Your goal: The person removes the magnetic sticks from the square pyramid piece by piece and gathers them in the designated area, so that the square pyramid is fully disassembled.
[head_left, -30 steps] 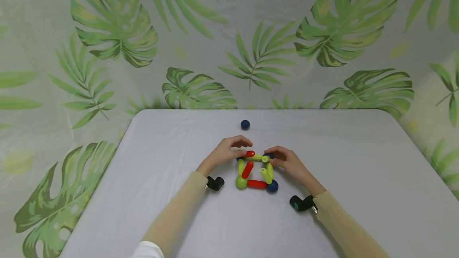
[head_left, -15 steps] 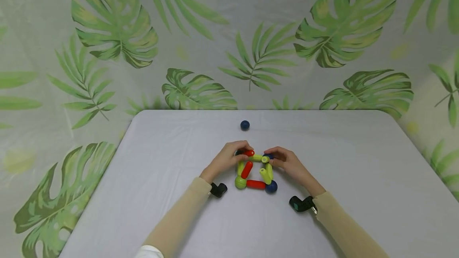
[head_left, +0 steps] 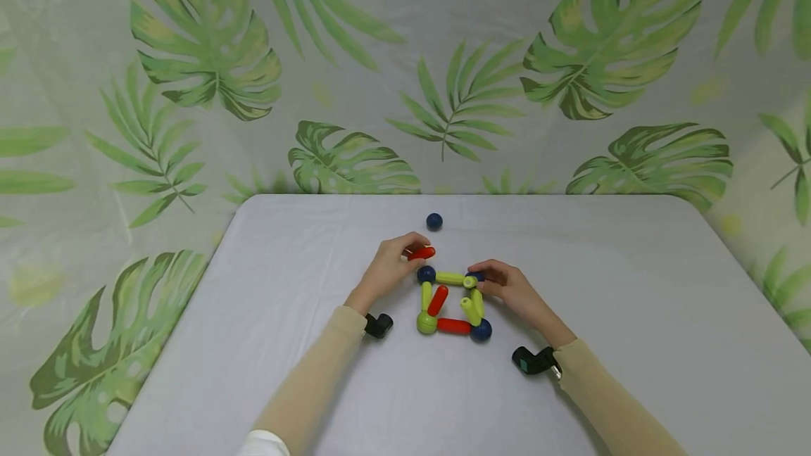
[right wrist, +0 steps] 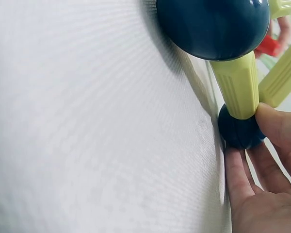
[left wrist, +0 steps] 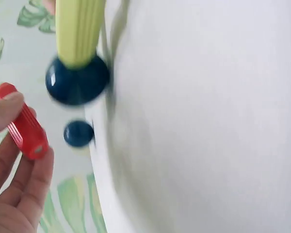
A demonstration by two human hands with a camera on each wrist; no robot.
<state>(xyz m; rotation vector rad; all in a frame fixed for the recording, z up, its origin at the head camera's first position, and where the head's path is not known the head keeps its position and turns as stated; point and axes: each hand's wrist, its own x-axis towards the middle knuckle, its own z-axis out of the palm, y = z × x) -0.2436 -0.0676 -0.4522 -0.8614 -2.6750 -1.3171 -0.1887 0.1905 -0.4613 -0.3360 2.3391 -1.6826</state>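
My left hand (head_left: 391, 266) pinches a red rod (left wrist: 26, 124) between thumb and fingers, just beyond the dark blue ball (head_left: 426, 274) at the frame's far-left corner. In the left wrist view the rod is apart from that ball. My right hand (head_left: 512, 290) grips the dark blue ball (right wrist: 240, 128) at the far-right corner, thumb and fingers on either side. The four-sided frame of rods and balls lies between my hands. A green ball (head_left: 427, 322) and another dark blue ball (head_left: 481, 330) form its near corners. A red rod (head_left: 438, 300) and a yellow-green rod (head_left: 470, 311) rise from these.
A loose dark blue ball (head_left: 434, 222) sits near the far edge of the white-covered table (head_left: 317, 400). A leaf-patterned cloth (head_left: 355, 90) hangs behind the table. Wrist cameras (head_left: 532, 360) stick out from both wrists.
My left hand first brought the red rod to the far-left ball, then drew it up and leftward, leaving that ball uncovered. My right hand has stayed on its ball.
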